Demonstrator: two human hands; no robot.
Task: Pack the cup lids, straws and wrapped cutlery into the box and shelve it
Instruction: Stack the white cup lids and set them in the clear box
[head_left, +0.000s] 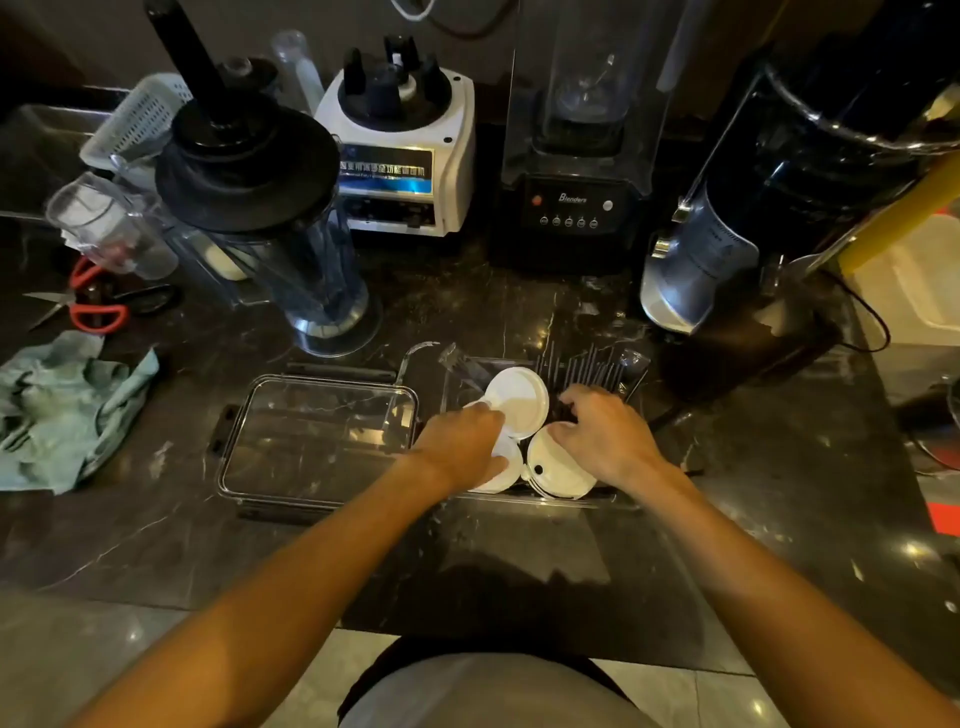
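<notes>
Both hands were in the clear box: the left hand pinched a white cup lid at one o'clock, the right hand, fingers curled, nearer the straws at twelve, pointing away.

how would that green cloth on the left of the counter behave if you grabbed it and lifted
The green cloth lies crumpled in soft folds, so it would probably hang limp and floppy rather than hold shape. It looks thin, so likely light for its spread. Pushed across the dark marble counter, it would probably bunch up rather than slide as one piece.
</notes>
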